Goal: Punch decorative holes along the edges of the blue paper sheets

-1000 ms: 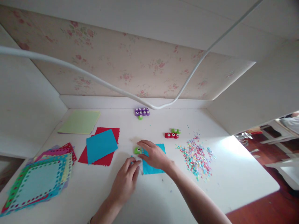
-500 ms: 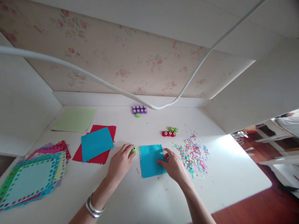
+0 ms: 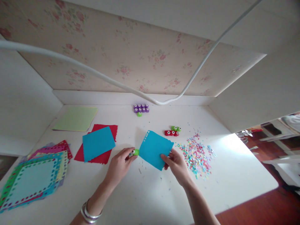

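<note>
Between the thumb and fingers of my left hand (image 3: 121, 162) is a small green craft punch (image 3: 135, 152), lying on its side with its white top toward my fingers. My right hand (image 3: 175, 163) pinches the lower right edge of a blue sheet of paper (image 3: 154, 150), thumb on top and fingers beneath. The sheet is turned at a slant, and its left corner meets the punch; whether it sits inside the slot I cannot tell. Several small holes run along the sheet's upper left edge.
Purple punches (image 3: 141, 108) stand at the back, with red punches (image 3: 172, 133) and green ones nearer. Confetti (image 3: 197, 154) lies to the right. On the left are red sheets (image 3: 79, 154) under a blue sheet (image 3: 98, 143), pale green paper (image 3: 76, 118) and a pile of hole-edged sheets (image 3: 32, 181).
My right hand has lifted and turned the blue sheet, bringing its left corner to the punch. My left hand has tipped the green punch onto its side.
</note>
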A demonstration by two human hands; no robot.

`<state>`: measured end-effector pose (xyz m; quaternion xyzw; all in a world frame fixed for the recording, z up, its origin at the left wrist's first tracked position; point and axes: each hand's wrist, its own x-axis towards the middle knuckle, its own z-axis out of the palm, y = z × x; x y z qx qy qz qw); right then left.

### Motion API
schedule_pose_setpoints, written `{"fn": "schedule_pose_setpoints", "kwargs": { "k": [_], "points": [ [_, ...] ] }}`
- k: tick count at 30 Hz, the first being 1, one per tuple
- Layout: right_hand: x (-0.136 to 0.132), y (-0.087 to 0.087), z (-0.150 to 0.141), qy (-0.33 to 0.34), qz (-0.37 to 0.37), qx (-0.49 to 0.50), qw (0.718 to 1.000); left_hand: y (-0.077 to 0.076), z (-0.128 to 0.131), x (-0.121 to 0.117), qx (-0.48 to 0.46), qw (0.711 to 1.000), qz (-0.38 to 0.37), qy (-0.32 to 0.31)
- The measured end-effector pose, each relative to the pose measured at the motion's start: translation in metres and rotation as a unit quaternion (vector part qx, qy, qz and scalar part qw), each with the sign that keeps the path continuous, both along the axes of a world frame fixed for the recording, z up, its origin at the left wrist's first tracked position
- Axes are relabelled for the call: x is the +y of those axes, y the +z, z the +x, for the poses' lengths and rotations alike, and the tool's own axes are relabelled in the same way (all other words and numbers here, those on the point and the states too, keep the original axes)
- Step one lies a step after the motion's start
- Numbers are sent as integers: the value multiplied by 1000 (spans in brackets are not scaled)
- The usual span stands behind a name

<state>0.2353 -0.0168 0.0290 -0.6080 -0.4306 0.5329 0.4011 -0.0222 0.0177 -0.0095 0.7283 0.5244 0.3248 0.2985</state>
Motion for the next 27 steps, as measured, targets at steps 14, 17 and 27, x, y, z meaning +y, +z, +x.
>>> {"fn": "schedule_pose_setpoints", "kwargs": {
  "k": [14,17,27],
  "points": [
    [8,-2,9,42,-42,58,997,-12,-2,2,18,999,27,-27],
    [8,-4,9,49,-49,43,997,-10,-3,1,18,999,30,-30],
    [9,-8,8,64,-52,22,996,-7,-2,0,21,998,46,-35]
  ]
}}
